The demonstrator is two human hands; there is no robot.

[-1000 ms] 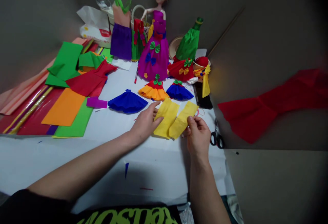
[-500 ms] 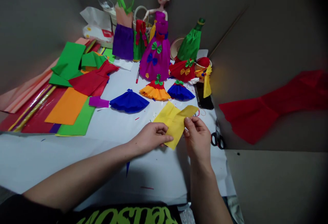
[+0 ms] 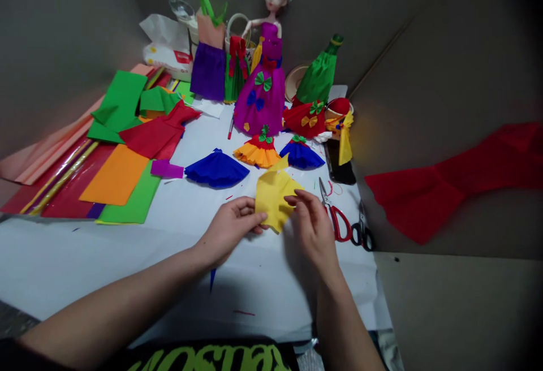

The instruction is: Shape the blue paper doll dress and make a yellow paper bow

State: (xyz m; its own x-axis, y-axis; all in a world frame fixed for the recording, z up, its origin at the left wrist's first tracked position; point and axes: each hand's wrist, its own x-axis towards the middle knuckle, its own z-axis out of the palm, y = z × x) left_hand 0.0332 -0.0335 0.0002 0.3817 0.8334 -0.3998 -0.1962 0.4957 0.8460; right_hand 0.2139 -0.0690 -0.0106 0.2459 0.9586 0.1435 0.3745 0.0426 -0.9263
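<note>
1. Landmark: doll (image 3: 259, 96). The yellow paper (image 3: 274, 194) is on the near side of the doll, bent, with 1 corner raised toward it.
2. Left hand (image 3: 229, 225): thumb over the paper's left edge — grasping it.
3. Right hand (image 3: 316, 232): fingertips at the right edge; whether they pinch the paper cannot be told.
4. Axis: the longer extent appears to run toward the doll, between the 2 hands — neither clearly nearer.
5. The red-handled scissors (image 3: 328, 203) and black-handled scissors (image 3: 361, 227) lie nearside and right of the doll.
</note>
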